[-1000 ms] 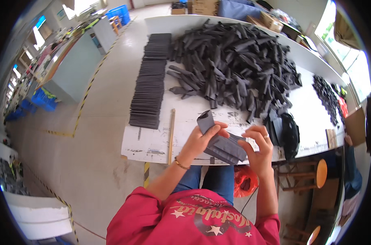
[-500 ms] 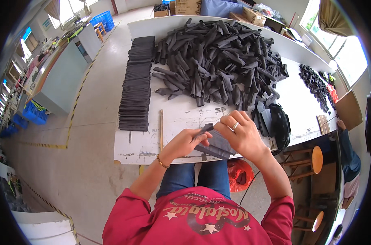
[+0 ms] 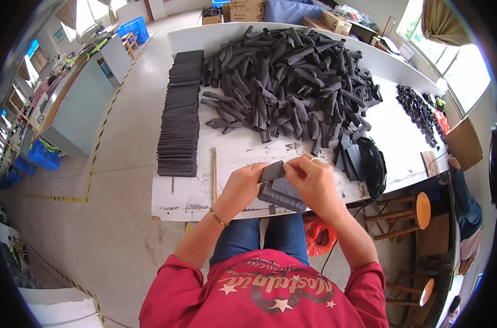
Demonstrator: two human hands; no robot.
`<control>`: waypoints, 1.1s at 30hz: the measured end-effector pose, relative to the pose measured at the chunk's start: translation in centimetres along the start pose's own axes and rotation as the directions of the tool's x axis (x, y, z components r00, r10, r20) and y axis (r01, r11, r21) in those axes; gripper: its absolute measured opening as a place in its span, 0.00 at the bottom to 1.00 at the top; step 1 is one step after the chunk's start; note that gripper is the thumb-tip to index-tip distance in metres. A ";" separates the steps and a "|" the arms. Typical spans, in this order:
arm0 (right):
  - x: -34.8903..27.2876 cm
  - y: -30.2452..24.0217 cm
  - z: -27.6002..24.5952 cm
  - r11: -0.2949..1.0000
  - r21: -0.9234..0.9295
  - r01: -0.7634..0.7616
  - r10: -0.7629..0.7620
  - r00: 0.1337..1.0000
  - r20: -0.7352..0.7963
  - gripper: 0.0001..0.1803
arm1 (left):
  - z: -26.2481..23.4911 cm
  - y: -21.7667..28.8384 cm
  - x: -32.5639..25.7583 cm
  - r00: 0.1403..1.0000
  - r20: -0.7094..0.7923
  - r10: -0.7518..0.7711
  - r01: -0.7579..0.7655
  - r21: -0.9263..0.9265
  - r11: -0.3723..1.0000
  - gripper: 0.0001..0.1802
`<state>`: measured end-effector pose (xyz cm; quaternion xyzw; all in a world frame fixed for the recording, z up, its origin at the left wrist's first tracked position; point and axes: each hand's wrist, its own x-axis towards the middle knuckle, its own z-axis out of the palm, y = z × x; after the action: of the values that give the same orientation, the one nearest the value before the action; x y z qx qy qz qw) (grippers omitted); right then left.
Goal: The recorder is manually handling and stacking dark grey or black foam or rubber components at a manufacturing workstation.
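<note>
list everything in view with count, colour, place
flat scuffed table: one, white, centre
loose tubular pieces: many, dark grey, heaped on table
thin flat strips: many, dark grey, table's left
thin wooden stick: one, tan, beside strips
thin flat piece: one, dark grey, between hands
stacked flat pieces: several, grey, beneath hands
rounded object: one, black, table's right
small scraps: many, black, table's far right
crinkled plastic bag: one, red, below table edge
round wooden stools: two, brown, lower right
plastic crates: several, blue, left
cardboard boxes: several, brown, back
other person: one, blue clothing, right edge
left hand: one, bare, holding the piece
right hand: one, bare, at piece's right
</note>
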<state>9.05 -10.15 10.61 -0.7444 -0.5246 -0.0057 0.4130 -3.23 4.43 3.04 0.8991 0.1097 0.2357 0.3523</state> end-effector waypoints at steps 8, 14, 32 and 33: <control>-1.0 0.1 1.1 0.724 0.636 -0.267 0.454 0.879 -0.147 0.07 | 0.9 -0.9 -0.4 0.997 -0.081 -0.001 0.005 0.046 0.999 0.20; -1.0 0.6 1.1 0.731 0.610 -0.307 0.343 0.937 0.060 0.09 | 0.9 -0.4 -0.5 0.995 -0.101 0.026 -0.018 0.077 0.997 0.20; -1.7 2.2 0.5 0.776 0.511 -0.370 0.340 0.928 0.155 0.13 | 1.3 -0.4 -0.8 0.996 -0.086 0.022 -0.003 0.211 0.978 0.25; -1.7 2.1 0.7 0.752 0.527 -0.396 0.344 0.918 0.200 0.14 | 1.4 -0.4 -0.8 0.996 -0.085 0.021 -0.003 0.212 0.977 0.25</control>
<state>9.62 -11.22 8.12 -0.6796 -0.3635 0.2630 0.5805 -3.26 3.63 1.55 0.9210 0.1439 0.2635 0.2483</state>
